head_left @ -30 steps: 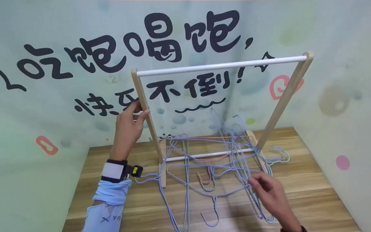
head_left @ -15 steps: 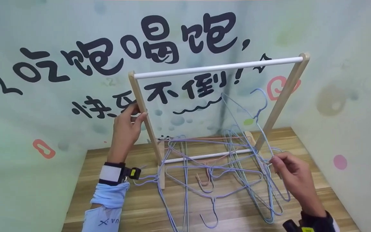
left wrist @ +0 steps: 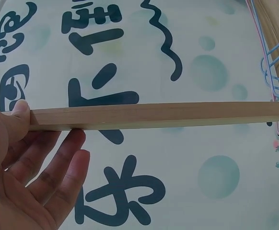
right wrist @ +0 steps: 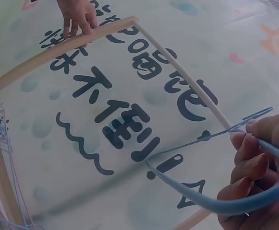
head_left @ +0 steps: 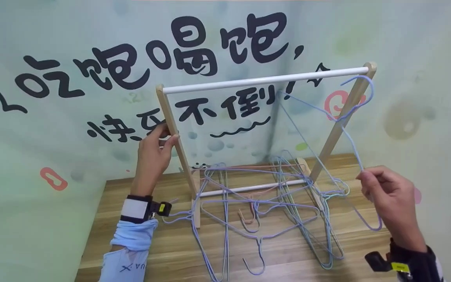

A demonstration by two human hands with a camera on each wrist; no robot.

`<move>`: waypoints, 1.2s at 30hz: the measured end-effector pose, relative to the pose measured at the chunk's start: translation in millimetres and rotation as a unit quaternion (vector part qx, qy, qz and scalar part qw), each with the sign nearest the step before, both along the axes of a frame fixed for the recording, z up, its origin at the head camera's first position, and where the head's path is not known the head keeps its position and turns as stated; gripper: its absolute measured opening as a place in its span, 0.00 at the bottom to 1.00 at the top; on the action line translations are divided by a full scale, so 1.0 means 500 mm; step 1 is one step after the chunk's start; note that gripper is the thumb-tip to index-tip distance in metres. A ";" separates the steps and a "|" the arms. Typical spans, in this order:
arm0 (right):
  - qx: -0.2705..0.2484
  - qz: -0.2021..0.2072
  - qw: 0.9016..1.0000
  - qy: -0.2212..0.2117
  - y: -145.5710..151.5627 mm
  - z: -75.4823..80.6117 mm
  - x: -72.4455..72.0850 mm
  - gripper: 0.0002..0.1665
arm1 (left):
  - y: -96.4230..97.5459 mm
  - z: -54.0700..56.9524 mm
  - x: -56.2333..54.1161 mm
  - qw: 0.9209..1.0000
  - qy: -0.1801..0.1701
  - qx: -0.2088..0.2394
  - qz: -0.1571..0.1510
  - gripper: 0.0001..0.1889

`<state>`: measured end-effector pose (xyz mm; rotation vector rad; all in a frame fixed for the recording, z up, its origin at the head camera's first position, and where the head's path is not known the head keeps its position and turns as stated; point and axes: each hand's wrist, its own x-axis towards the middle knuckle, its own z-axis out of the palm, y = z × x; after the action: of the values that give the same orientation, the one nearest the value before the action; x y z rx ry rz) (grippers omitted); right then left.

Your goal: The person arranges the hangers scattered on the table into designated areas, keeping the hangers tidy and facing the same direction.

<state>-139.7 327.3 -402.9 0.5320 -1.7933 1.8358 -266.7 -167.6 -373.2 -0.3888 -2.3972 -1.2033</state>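
Observation:
My left hand [head_left: 153, 156] pinches the left wooden post [head_left: 185, 164] of a small clothes rack about halfway up. In the left wrist view, the thumb [left wrist: 19, 115] lies on one side of that post and the fingers on the other. To the right of the rack, my right hand [head_left: 392, 192] pinches a blue wire clothes hanger [head_left: 353, 147] by its side. Its hook stands up in front of the right post, near the white top rod [head_left: 264, 81]. The right wrist view shows the blue hanger wire [right wrist: 211, 205] between thumb and fingers.
Several blue, green and pink wire hangers lie tangled around the lower rod [head_left: 257, 188] of the rack. One blue hanger [head_left: 262, 250] lies with its hook toward me on the wooden tabletop [head_left: 174, 254]. Pale printed walls [head_left: 33, 156] close in the back and sides.
My right hand has lifted the blue hanger out of the right-hand pile, moving up and to the right. The hook has risen close to the top rod. My left hand keeps holding the post.

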 end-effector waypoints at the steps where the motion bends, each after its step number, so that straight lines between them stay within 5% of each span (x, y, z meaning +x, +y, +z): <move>1: 0.001 -0.003 1.000 -0.002 0.005 0.006 -0.002 0.05 | 0.000 0.000 0.000 1.000 -0.001 0.001 0.000 0.20; 11: 0.049 -0.047 0.997 -0.028 0.050 0.056 -0.024 0.07 | -0.002 0.000 0.001 1.000 -0.006 0.003 -0.003 0.20; 19: 0.180 -0.120 0.976 -0.040 0.071 0.080 -0.031 0.06 | -0.002 0.001 0.001 1.000 -0.007 0.006 -0.006 0.20; 36: 0.231 -0.133 0.962 -0.049 0.097 0.112 -0.054 0.08 | -0.008 -0.001 0.002 1.000 0.007 -0.003 -0.012 0.19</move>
<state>-166.8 375.7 -346.9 0.3439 -2.2524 1.2832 -265.8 -171.4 -373.5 -0.4265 -2.3910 -1.2007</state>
